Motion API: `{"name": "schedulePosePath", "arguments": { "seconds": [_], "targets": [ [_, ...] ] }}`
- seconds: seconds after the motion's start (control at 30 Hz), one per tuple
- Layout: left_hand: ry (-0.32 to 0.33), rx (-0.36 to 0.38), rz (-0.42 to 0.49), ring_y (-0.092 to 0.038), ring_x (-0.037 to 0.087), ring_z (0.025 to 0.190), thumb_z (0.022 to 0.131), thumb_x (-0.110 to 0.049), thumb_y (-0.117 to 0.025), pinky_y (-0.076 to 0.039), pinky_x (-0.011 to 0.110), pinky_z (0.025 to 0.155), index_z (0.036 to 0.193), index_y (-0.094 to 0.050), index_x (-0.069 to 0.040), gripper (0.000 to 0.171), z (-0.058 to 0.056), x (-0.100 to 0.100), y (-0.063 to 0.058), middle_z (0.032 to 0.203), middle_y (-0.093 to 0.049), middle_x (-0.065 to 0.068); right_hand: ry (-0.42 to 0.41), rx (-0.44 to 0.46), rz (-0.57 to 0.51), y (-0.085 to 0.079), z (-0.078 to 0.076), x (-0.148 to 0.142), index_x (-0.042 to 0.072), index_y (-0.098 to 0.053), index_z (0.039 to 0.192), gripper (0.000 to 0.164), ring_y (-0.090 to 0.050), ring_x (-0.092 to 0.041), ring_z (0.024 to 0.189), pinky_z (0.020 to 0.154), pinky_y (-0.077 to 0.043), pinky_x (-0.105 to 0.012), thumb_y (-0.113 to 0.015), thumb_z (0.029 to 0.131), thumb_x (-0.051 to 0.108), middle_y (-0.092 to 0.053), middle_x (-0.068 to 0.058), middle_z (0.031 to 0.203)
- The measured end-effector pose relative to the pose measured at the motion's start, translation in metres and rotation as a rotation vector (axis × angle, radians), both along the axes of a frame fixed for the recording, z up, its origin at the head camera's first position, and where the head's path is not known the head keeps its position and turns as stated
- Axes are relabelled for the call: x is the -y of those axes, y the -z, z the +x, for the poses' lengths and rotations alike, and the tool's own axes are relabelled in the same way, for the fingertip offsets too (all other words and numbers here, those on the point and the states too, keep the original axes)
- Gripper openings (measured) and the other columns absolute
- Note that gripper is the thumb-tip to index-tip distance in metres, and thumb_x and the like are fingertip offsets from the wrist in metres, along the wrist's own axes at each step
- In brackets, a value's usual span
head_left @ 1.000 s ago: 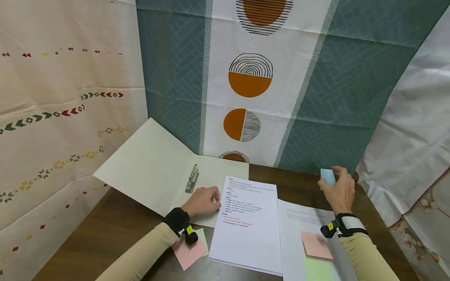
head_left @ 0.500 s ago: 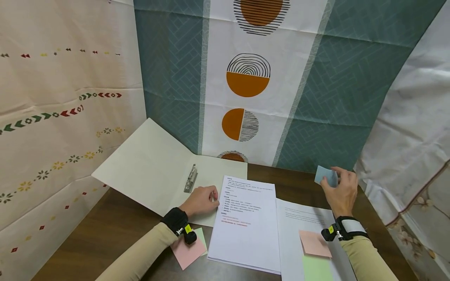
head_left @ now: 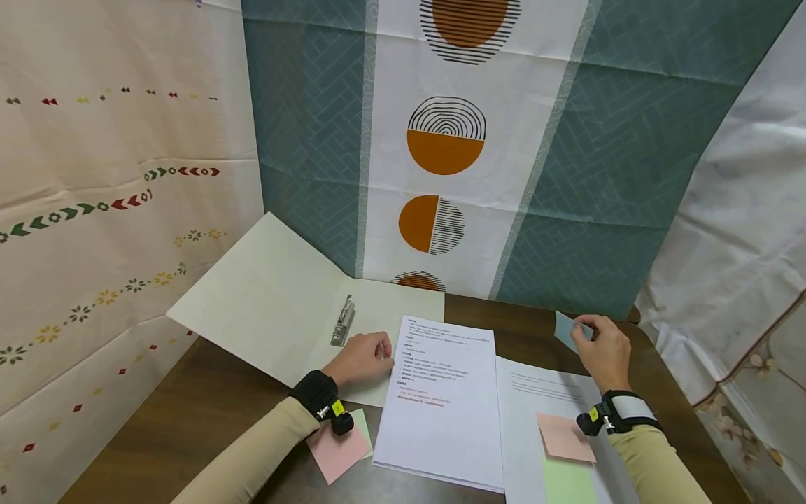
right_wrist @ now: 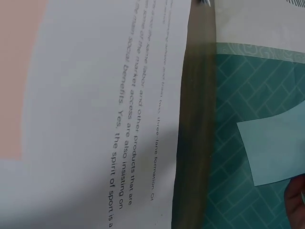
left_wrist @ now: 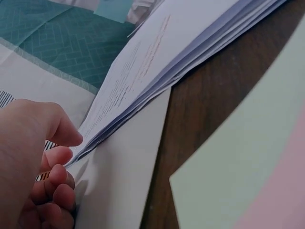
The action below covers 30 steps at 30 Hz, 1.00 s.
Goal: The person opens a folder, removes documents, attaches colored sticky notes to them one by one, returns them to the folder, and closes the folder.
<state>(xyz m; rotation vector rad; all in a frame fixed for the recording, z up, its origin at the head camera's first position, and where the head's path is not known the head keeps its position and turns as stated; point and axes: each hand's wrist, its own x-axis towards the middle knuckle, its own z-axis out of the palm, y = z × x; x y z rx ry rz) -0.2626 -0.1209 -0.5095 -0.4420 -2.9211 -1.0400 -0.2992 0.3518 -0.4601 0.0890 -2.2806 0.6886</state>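
Note:
At the right, my right hand point(head_left: 608, 351) pinches a light blue sticky note point(head_left: 570, 332) by its edge, above the far side of the table. In the right wrist view the blue note point(right_wrist: 274, 148) stands out past a fingertip at the right edge. My left hand point(head_left: 360, 360) rests on an open white folder point(head_left: 273, 294), fingers loosely curled, beside the left edge of a stack of printed sheets point(head_left: 441, 420). In the left wrist view the thumb and fingertips of the left hand point(left_wrist: 43, 162) lie close against the stack's edge; nothing is seen held.
A metal clip point(head_left: 343, 322) lies on the folder. Right of the stack is a printed sheet point(head_left: 535, 381) bearing a pink sticky note point(head_left: 565, 438) and a green one point(head_left: 569, 481). Pink notes point(head_left: 340, 453) and green notes point(head_left: 362, 423) lie by the left wrist. Cloth hangs behind the table.
The blue note has turned in my right hand, and that hand has shifted slightly left and down. My left hand stays by the stack.

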Motion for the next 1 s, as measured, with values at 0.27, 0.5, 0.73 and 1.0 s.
{"name": "schedulePosePath", "arguments": {
  "seconds": [0.27, 0.5, 0.73, 1.0],
  "targets": [
    [-0.019, 0.047, 0.087, -0.048, 0.009, 0.058, 0.088, -0.021, -0.065, -0.034, 0.023, 0.054, 0.089, -0.061, -0.023, 0.005, 0.003, 0.004, -0.008, 0.066, -0.05, -0.006, -0.036, 0.051, -0.101, -0.01, 0.01, 0.011, 0.008, -0.074, 0.1, 0.011, -0.04, 0.0, 0.057, 0.053, -0.033, -0.019, -0.072, 0.09, 0.012, -0.067, -0.01, 0.081],
    [0.012, 0.047, 0.09, -0.048, 0.009, 0.058, 0.088, -0.022, -0.066, -0.035, 0.022, 0.053, 0.089, -0.062, -0.023, 0.004, 0.004, 0.002, -0.014, 0.066, -0.05, -0.006, -0.074, 0.101, -0.232, -0.018, 0.018, 0.031, 0.009, -0.075, 0.101, 0.011, -0.044, -0.006, 0.054, 0.05, -0.036, -0.02, -0.072, 0.091, 0.014, -0.061, 0.005, 0.072],
    [-0.008, 0.051, 0.082, -0.049, 0.009, 0.058, 0.088, -0.024, -0.066, -0.036, 0.023, 0.054, 0.088, -0.062, -0.024, 0.004, 0.003, 0.001, -0.012, 0.066, -0.051, -0.007, -0.168, 0.125, -0.404, -0.022, 0.022, 0.051, 0.007, -0.075, 0.102, 0.013, -0.05, -0.007, 0.059, 0.05, -0.039, -0.02, -0.072, 0.092, 0.015, -0.064, 0.02, 0.082],
    [-0.001, 0.049, 0.089, -0.049, 0.01, 0.058, 0.089, -0.024, -0.066, -0.036, 0.023, 0.054, 0.089, -0.062, -0.023, 0.004, 0.004, -0.001, -0.013, 0.067, -0.051, -0.006, -0.201, 0.163, -0.477, -0.022, 0.028, 0.063, 0.007, -0.074, 0.104, 0.015, -0.053, -0.007, 0.063, 0.053, -0.041, -0.019, -0.073, 0.092, 0.016, -0.067, 0.019, 0.086]
  ]
}}
